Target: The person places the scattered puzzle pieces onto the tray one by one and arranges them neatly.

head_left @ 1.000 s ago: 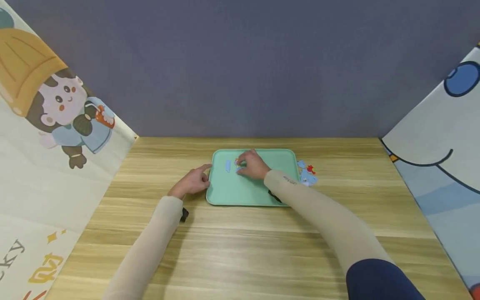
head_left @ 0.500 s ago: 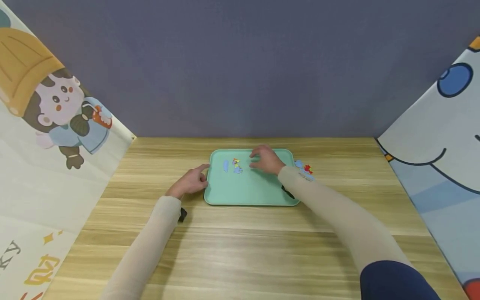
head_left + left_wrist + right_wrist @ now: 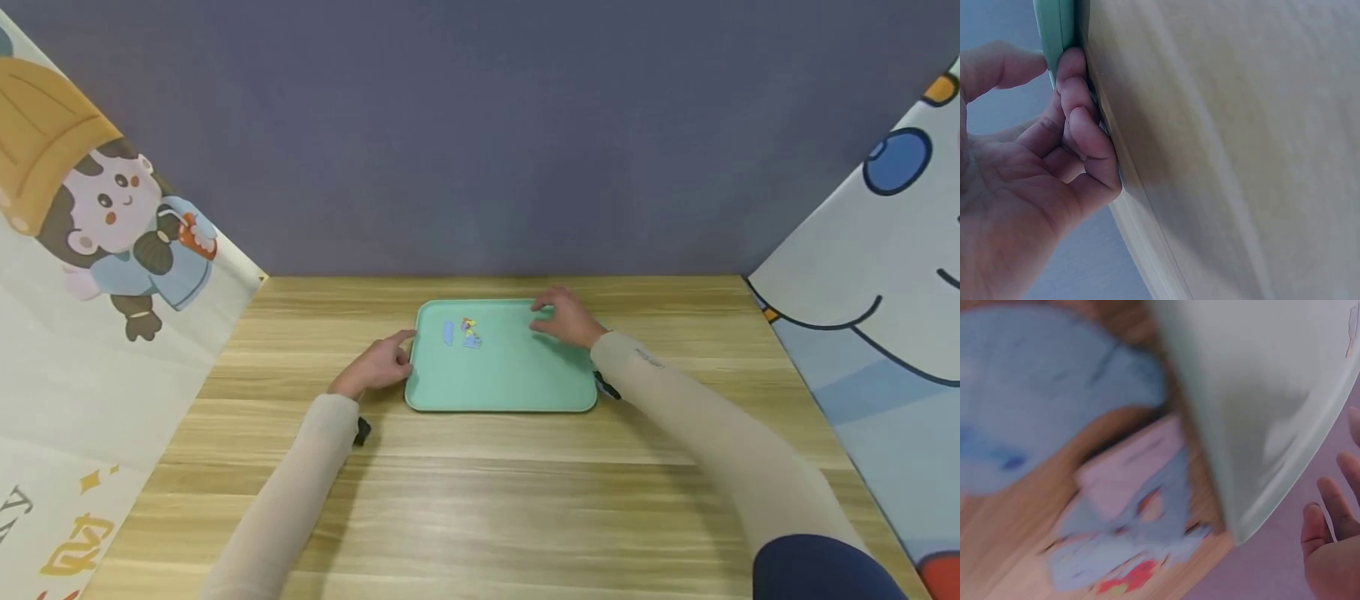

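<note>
A mint-green tray (image 3: pixel 502 383) lies on the wooden table. On its left part are a thin light-blue flat piece (image 3: pixel 447 333) and, beside it, small blue, yellow and red flat pieces (image 3: pixel 471 335). My left hand (image 3: pixel 375 365) holds the tray's left rim; in the left wrist view its thumb and curled fingers (image 3: pixel 1088 134) meet at the edge. Over the tray's right side hovers my right hand (image 3: pixel 568 318), fingers apart and nothing between them. The right wrist view has several flat cutouts beside the tray: a large blue one (image 3: pixel 1041 394), a lilac one (image 3: pixel 1129 469) and a red one (image 3: pixel 1129 578).
The wooden table (image 3: pixel 450 500) reaches to a dark grey-blue back panel (image 3: pixel 480 142). Printed cartoon panels stand at the left and right. In the head view the right forearm (image 3: pixel 690 400) hides the loose cutouts on the table.
My right hand has left the small pieces on the tray's left part and moved rightward across the tray, towards its right edge. My left hand stays at the left rim.
</note>
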Demonstrator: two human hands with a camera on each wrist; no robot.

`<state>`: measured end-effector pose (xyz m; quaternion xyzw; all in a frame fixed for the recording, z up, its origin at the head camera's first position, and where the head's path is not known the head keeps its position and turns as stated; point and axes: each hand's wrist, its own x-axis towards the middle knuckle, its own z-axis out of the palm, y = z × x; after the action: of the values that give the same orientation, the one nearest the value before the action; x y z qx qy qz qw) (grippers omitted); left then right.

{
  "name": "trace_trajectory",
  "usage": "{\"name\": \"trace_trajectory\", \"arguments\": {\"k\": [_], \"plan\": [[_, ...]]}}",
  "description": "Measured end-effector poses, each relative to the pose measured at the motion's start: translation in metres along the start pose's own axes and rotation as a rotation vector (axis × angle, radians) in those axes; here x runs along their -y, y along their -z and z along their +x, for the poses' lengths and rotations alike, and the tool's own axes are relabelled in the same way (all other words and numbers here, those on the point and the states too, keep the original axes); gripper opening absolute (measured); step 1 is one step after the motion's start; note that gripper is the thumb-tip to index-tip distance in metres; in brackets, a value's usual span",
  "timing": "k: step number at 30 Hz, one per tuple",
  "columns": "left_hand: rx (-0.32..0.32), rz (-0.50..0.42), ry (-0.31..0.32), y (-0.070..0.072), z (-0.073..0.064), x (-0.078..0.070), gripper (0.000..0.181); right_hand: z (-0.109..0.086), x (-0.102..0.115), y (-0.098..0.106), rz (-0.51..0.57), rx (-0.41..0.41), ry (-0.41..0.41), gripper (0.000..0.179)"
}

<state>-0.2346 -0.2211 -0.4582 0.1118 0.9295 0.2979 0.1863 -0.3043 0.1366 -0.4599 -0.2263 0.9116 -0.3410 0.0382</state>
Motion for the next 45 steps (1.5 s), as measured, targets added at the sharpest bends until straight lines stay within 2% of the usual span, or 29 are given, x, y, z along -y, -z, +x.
{"name": "trace_trajectory", "arguments": {"k": [11, 17, 20, 28, 33, 39, 45], "plan": [[0.018, 0.009, 0.014, 0.001, -0.003, -0.001, 0.072, -0.028, -0.019, 0.036, -0.011, -0.017, -0.006, 0.033], [0.021, 0.008, 0.009, 0.001, -0.002, 0.001, 0.072, -0.039, -0.04, 0.049, -0.064, -0.052, 0.055, 0.029], [0.021, 0.009, 0.01, 0.001, -0.002, 0.001, 0.072, -0.045, -0.049, 0.053, -0.093, -0.047, 0.059, 0.028], [0.018, 0.022, 0.005, 0.002, -0.002, 0.0, 0.072, -0.058, -0.069, 0.058, -0.106, 0.033, -0.018, 0.029], [0.018, 0.016, 0.009, 0.002, -0.001, 0.0, 0.072, -0.066, -0.075, 0.062, -0.127, 0.059, -0.022, 0.027], [0.013, 0.021, 0.013, 0.002, -0.001, 0.0, 0.071, -0.073, -0.079, 0.064, -0.089, 0.091, -0.07, 0.028], [0.01, 0.027, 0.005, 0.001, 0.0, 0.002, 0.071, -0.076, -0.082, 0.063, -0.095, 0.083, -0.032, 0.025]]}}
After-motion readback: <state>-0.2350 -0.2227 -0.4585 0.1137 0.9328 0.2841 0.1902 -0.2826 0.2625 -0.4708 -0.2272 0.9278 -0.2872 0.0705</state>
